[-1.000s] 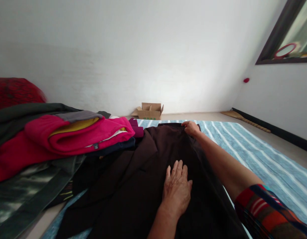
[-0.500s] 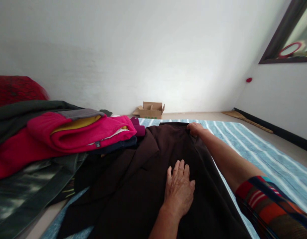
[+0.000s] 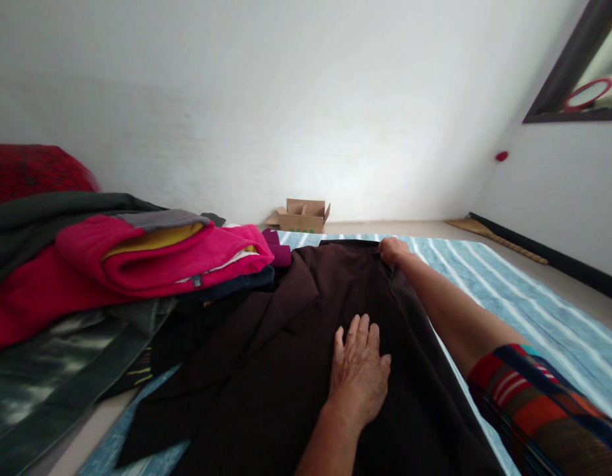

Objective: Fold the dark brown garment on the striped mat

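The left hand (image 3: 359, 370) lies flat and released on the dark brown cloth garment (image 3: 306, 344); the right hand (image 3: 392, 250) pinches its far edge. Near the striped blue mat's (image 3: 509, 297) left edge, a pull may wrinkle it.

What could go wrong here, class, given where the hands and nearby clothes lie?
The right hand grips only the dark brown garment by its far edge, so pulling may skew it under the flat left hand. The pink fleece pile overlaps the garment's left side and might snag or topple.
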A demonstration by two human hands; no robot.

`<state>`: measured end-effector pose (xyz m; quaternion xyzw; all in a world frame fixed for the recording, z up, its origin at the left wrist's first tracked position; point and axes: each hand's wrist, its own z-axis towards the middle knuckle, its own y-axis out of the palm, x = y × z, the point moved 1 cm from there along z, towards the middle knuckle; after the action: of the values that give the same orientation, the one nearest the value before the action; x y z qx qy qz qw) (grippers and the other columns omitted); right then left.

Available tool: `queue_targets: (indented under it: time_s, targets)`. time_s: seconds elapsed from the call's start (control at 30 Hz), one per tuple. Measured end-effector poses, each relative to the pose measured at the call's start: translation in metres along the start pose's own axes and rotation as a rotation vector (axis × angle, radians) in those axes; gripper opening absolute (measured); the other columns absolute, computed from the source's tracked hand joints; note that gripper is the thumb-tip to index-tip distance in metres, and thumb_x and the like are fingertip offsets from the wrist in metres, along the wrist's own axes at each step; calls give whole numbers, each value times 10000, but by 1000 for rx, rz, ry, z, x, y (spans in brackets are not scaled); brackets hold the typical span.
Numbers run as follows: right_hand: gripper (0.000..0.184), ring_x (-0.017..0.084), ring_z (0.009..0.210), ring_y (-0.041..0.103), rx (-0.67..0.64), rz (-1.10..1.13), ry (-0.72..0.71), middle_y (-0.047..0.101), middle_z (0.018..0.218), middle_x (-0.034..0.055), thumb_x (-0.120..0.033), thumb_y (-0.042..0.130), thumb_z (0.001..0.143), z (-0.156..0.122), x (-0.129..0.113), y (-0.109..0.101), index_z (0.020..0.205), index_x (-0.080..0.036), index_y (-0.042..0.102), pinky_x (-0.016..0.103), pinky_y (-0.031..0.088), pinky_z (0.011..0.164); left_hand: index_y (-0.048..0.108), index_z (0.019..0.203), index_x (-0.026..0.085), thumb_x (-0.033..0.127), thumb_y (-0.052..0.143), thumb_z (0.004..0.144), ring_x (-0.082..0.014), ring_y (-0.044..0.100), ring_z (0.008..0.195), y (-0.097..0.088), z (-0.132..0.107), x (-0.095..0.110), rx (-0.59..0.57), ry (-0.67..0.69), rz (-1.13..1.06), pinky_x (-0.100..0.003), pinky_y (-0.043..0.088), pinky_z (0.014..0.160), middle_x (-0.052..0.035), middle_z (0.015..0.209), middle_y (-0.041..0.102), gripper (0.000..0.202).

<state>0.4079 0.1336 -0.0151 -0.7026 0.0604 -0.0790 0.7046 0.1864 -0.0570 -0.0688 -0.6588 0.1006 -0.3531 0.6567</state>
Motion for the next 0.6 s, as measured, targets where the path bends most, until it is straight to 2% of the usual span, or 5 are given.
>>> queue_targets:
  time_s: [0.17,0.37,0.5,0.6]
  targets:
    - [320,230,957,617,6,38,30,663,1028,105,-157,529,718,-2,1,4,994,-212,680,271,459,734,338,1375,181,433,270,907,-209,134,1381,2,0,-1,18,7,-1,-490,151,1110,-57,1489,247,536]
    - [273,198,812,639,-40,83,28,688,876,84,-144,556,646,1,7,3,868,-184,708,231,449,643,338,1372,185,435,263,908,-216,136,1381,1,0,0,12,8,10,-494,159,1108,-57,1488,253,532]
    - [343,181,853,629,-16,117,32,686,931,57,-142,519,679,0,10,2,965,-222,691,212,437,651,336,1373,186,434,253,910,-215,142,1379,-1,-1,1,8,1,13,-492,161,1107,-57,1486,257,532]
    - [328,190,899,621,10,122,50,677,975,58,-171,502,720,-3,10,4,986,-233,684,224,438,690,335,1374,188,436,248,911,-210,139,1380,-1,-2,1,10,4,10,-490,158,1108,-53,1488,253,532]
